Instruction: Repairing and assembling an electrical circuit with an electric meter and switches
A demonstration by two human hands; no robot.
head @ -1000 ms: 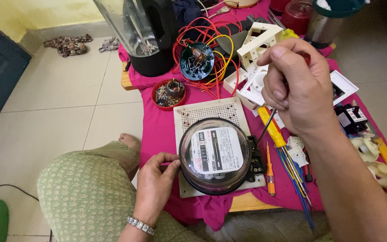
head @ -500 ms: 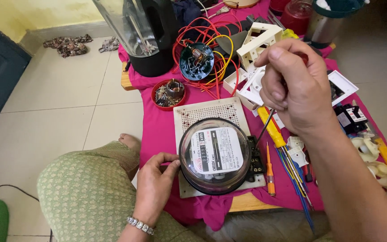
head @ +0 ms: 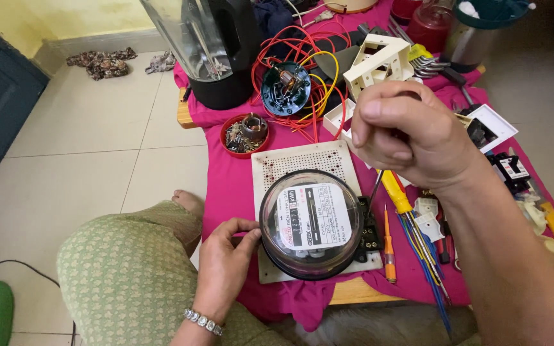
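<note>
Head view: screwdriver (head: 374, 192) near-upright, tip down.

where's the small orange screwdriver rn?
Head view, lower right of centre: the orange screwdriver lies on the pink cloth, just right of the meter and left of the blue wires.

Open floor (head: 84, 166) to the left, bare tiles up to the table (head: 226, 192) edge; only a thin bare strip of pink cloth between that edge and the round meter (head: 311, 224). Left grip (head: 226, 256) pressed against the meter's left rim. Right of the meter, tight: orange tester (head: 388, 247), yellow-handled screwdriver (head: 395, 192) and blue wires (head: 424, 256) side by side. Far side blocked by a red dish (head: 245, 133), blender (head: 216, 48), red wire tangle (head: 302, 77) and white box (head: 379, 61). Right grip (head: 411, 131) hanging above the meter's far right.
</note>
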